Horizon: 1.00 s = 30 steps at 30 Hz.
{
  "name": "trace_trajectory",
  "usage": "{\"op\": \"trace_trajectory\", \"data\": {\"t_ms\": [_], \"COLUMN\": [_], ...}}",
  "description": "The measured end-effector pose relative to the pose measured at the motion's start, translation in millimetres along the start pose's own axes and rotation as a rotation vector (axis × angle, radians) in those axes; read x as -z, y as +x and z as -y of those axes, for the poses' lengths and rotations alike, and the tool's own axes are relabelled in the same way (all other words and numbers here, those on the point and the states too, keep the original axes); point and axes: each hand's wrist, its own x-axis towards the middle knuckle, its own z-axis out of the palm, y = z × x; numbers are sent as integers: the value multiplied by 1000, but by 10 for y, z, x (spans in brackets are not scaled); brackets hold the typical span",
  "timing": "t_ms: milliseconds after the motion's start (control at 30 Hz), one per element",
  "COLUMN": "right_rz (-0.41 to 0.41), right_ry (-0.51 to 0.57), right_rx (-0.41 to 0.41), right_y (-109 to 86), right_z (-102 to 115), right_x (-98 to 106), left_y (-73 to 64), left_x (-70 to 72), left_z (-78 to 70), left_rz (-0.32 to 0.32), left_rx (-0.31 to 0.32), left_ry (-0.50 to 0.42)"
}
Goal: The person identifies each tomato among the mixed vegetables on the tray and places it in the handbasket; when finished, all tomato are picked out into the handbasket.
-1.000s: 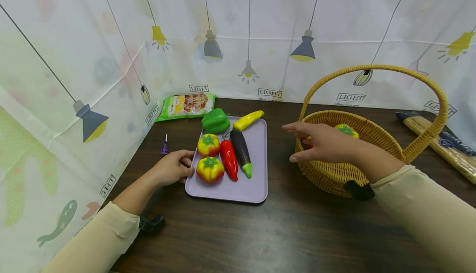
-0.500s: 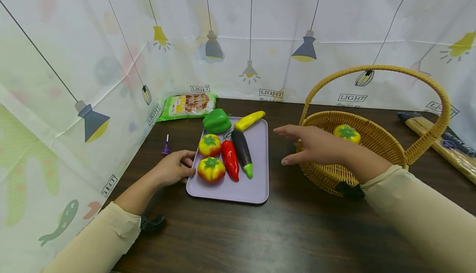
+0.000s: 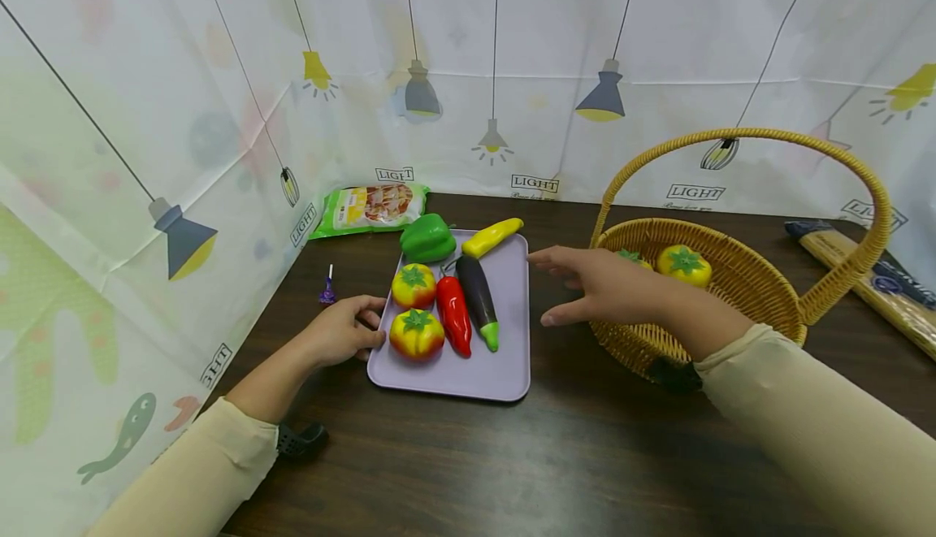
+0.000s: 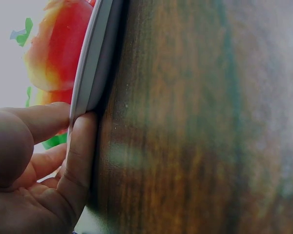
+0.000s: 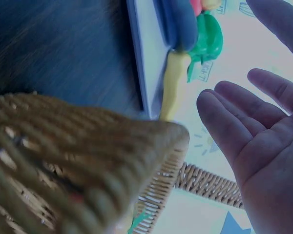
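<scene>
A lilac tray [image 3: 504,374] lies on the dark table, its left rim pinched between the thumb and fingers of my left hand [image 3: 340,331]. On it are two yellow-red toy tomatoes [image 3: 416,335], a red chili pepper [image 3: 454,315], an eggplant [image 3: 478,293], a green bell pepper [image 3: 427,238] and a yellow banana-like piece [image 3: 493,237]. My right hand [image 3: 610,283] hovers between the tray and a wicker basket [image 3: 768,285], holding nothing, its fingers spread and pointing left. Inside the basket sit two more tomatoes [image 3: 684,265], one mostly hidden behind that hand.
The basket's tall handle [image 3: 742,132] arches above it. Behind the tray lies a green food bag [image 3: 371,209]. A purple lollipop [image 3: 327,291] is left of the tray. A long pack [image 3: 870,277] lies right of the basket, and a printed curtain [image 3: 541,49] hangs behind the table.
My right hand has moved left out of the basket toward the tray, uncovering more of the tomatoes there. The left hand keeps its hold on the tray's rim.
</scene>
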Motion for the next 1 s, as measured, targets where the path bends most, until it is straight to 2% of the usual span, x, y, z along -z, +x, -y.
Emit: {"op": "trace_trajectory", "data": {"t_ms": [667,1000], "right_rz": [63,76], "right_ry": [34,20], "right_rx": [61,65], "right_y": [203,270], "right_z": [128,224], "right_x": [-181,-258], "left_y": [8,19], "left_x": [9,4], "left_z": [11,27], "left_rz": [2,0], "left_rx": [2,12], "left_ry": [-6,-16]}}
